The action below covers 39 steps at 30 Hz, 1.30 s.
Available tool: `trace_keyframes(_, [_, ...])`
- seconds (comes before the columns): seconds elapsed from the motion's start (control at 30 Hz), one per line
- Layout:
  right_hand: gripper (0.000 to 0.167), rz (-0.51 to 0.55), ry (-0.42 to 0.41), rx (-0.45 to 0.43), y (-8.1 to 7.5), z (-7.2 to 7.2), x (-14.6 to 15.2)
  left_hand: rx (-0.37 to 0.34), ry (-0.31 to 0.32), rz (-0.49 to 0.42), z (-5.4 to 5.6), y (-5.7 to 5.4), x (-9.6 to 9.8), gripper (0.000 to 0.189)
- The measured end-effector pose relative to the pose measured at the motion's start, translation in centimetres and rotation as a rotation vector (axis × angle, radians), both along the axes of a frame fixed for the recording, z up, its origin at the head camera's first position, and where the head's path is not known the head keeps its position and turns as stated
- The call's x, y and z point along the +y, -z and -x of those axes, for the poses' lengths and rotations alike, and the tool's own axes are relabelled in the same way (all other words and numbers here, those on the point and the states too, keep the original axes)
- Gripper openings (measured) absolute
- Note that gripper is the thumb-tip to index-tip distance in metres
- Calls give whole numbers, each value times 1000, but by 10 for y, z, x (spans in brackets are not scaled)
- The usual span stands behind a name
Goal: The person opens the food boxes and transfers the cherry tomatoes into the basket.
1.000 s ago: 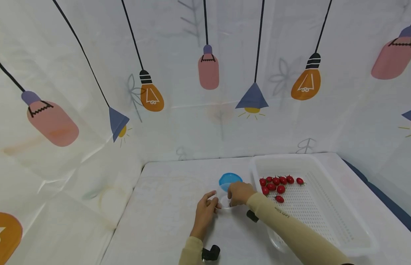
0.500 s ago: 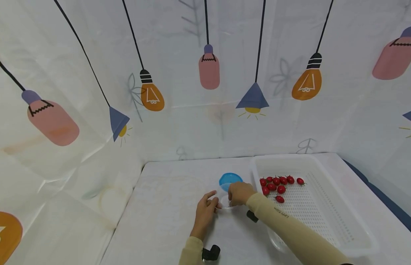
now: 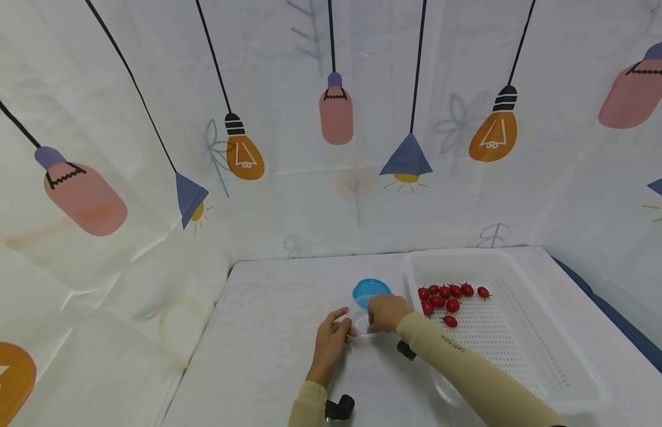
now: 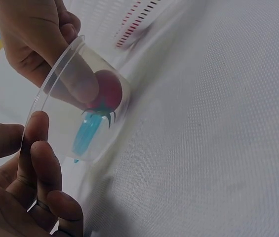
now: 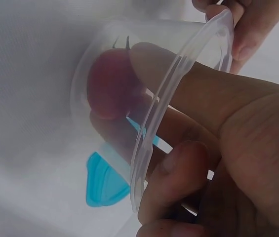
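A clear plastic cup [image 4: 58, 133] stands on the white cloth, seen through in both wrist views. My left hand [image 3: 329, 347] pinches its rim between thumb and fingers. My right hand [image 3: 387, 312] reaches down inside the cup, its thumb and fingers around a red cherry tomato [image 5: 108, 91] with a green stem. That tomato is low in the cup, near the bottom. Behind the cup, a blue lid [image 3: 371, 289] lies on the table, and it shows through the clear wall in the left wrist view.
To the right, a large white perforated basket [image 3: 515, 332] holds several cherry tomatoes [image 3: 452, 305], gathered toward its far left corner. My right forearm passes over the basket's near side. A white sheet printed with lamps [image 3: 309, 201] hangs behind the table [image 3: 256, 332].
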State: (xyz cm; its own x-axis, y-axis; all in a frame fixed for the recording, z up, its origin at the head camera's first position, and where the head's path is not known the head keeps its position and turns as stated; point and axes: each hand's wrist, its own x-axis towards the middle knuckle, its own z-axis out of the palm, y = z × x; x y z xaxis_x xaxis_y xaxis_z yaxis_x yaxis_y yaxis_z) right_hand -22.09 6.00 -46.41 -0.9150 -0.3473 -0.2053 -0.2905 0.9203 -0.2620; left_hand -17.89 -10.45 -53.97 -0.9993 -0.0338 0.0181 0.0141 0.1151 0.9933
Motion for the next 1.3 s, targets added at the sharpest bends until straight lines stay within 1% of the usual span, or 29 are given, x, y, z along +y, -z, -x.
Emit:
trace_keyframes(0.23, [13,72,12,-49,-2,0,3,-12,-17,17,2,4,1,38])
trace_keyframes(0.37, [12,118,9,-74,-2,2,6,-6,-22,45,1,3,1,38])
trace_keyframes(0.5, [13,152,6,-94,-4,3,9,-14,-29,41,0,2,2,37])
trace_keyframes(0.6, [14,173,-1,-92,-8,3,11,-22,-32,37,-3,-4,3,36])
trace_keyframes(0.67, [14,195,-3,-89,-13,2,13,-22,-30,32,-8,-14,4,36])
trace_keyframes(0.73, [14,221,0,-86,-17,1,14,-19,-22,25,-15,-27,4,36])
trace_keyframes(0.8, [13,245,2,-81,-20,1,17,0,-14,22,-19,-35,4,37])
trace_keyframes(0.9, [11,270,5,-75,-23,2,20,14,-11,22,-23,-40,3,37])
trace_keyframes(0.93, [10,276,3,-68,-23,2,22,11,-12,21,-22,-39,4,37])
trace_keyframes(1.03, [9,306,4,-57,-23,4,26,-12,-21,19,-16,-30,4,36])
trace_keyframes(1.1, [9,327,6,-50,-24,5,29,-35,-29,21,-10,-19,4,36])
trace_keyframes(1.13, [10,335,12,-46,-25,5,31,-39,-33,27,-7,-13,4,36])
trace_keyframes(1.2, [13,347,18,-34,-28,4,34,-38,-36,44,-3,-5,3,36])
trace_keyframes(1.3, [16,356,30,-11,-34,2,40,-37,-34,47,0,1,2,36])
